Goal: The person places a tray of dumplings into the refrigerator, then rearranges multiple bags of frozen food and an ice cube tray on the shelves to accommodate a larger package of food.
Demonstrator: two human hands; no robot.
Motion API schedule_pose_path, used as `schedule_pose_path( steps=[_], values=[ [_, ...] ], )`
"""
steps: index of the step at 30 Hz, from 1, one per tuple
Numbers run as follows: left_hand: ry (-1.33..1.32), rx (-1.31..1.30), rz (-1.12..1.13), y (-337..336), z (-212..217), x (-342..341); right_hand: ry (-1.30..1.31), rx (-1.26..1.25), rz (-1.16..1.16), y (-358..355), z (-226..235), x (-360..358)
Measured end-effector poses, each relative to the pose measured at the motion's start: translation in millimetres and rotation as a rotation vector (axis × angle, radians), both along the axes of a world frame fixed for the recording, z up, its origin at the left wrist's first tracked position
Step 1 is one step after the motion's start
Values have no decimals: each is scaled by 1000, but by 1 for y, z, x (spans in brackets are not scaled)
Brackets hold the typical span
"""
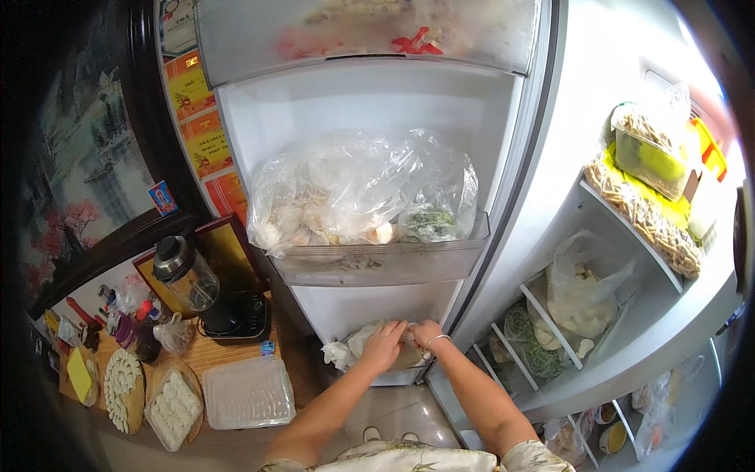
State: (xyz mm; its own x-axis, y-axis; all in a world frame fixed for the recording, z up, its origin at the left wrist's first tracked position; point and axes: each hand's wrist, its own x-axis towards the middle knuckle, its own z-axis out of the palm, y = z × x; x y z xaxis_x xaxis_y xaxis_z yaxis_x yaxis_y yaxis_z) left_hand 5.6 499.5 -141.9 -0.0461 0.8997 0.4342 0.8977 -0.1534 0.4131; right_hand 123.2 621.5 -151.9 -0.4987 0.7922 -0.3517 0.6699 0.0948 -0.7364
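Observation:
Both my hands reach down into the lowest freezer drawer [393, 377], onto a crumpled plastic bag [355, 343] that fills it. My left hand [382, 346] is closed on the bag's top. Close beside it, my right hand [425, 333], with a band round the wrist, grips the same bag a little to the right. What is inside the bag I cannot make out. In the drawer above [377, 264], large clear plastic bags [354, 181] hold pale lumps, and on the right a green leafy bundle [427, 225].
A frosted drawer [362, 35] is at the top. To the left, a wooden table [208, 358] bears a blender [200, 287], a lidded plastic box [248, 392] and a tray of dumplings [174, 409]. At right, the open fridge's shelves [629, 236] hold bagged food.

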Motion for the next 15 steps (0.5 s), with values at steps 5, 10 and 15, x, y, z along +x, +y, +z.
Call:
schedule_pose_path(
  steps=[5, 10, 15],
  values=[
    [-62, -269, 49, 26, -1, -5, 775, -1198, -221, -11, -9, 11],
    [-50, -398, 12, 46, -2, -10, 777, -81, -336, -64, -10, 31],
    [21, -492, 12, 56, 2, -10, 277, 844, 159, -79, 7, 36]
  ],
)
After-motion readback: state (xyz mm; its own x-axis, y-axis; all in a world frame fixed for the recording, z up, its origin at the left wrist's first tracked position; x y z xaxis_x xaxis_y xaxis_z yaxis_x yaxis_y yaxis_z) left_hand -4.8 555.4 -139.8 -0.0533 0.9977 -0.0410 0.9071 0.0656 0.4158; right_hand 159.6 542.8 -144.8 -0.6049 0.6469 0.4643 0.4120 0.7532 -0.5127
